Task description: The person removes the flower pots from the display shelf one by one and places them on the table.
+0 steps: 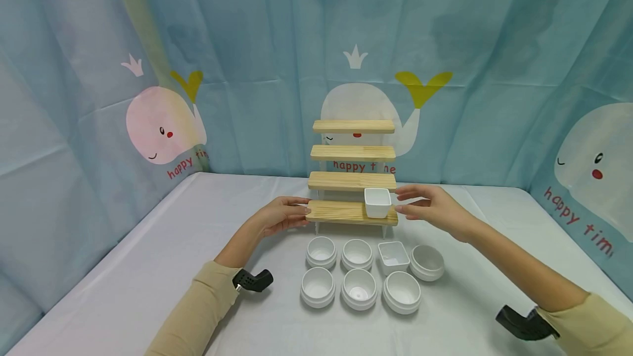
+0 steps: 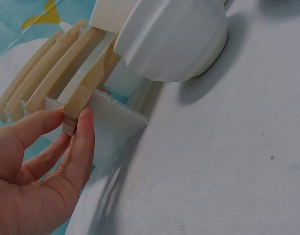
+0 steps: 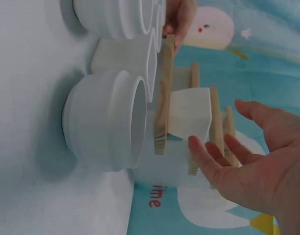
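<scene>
A four-tier wooden display stand [image 1: 341,212] with clear side supports stands at the back of the table. My left hand [image 1: 283,216] pinches the left end of its lowest plank [image 2: 88,81], thumb on one face and fingers on the other. Near that plank's right end sits a square white bowl [image 1: 377,202], upright. Beside the bowl is my right hand [image 1: 437,210], fingers spread and holding nothing. In the right wrist view, its fingertips [image 3: 195,143] come close to the bowl; whether they touch it I cannot tell.
In front of the stand, several round white bowls [image 1: 317,288] stand in two rows, with another square white bowl [image 1: 393,256] among them. A round bowl [image 1: 427,262] is at the right end. Behind the white-covered table [image 1: 247,185] hangs a blue whale-print curtain [image 1: 267,70].
</scene>
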A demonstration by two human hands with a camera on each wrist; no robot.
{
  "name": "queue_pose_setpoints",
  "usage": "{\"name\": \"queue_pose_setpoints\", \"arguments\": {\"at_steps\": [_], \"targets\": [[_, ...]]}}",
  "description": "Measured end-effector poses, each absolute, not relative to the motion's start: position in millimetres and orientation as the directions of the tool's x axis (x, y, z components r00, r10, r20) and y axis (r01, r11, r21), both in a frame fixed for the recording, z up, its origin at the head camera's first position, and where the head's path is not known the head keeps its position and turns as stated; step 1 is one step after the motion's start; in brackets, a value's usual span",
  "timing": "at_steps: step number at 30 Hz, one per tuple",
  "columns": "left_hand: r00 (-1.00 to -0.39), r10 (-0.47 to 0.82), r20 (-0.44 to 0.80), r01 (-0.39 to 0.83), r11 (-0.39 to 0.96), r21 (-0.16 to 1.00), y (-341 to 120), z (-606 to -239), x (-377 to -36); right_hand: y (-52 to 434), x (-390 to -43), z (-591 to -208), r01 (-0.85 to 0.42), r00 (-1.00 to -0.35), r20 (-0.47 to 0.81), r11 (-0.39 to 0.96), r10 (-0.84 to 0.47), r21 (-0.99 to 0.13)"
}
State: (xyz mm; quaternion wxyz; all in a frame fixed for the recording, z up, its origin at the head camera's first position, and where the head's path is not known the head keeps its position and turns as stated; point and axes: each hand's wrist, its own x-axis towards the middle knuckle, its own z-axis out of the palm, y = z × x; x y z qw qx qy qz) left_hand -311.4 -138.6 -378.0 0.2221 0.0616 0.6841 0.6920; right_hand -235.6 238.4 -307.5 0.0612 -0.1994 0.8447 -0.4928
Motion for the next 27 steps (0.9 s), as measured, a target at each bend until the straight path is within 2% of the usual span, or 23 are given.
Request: {"name": "queue_pose_setpoints", "arguments": {"at_steps": [27], "targets": [[-0.891, 0.402, -0.213, -0.217, 0.034, 0.975, -139, -378, -312, 220, -262, -305, -0.139, -0.928, -0.034, 0.428, -0.372, -0.893]]}}
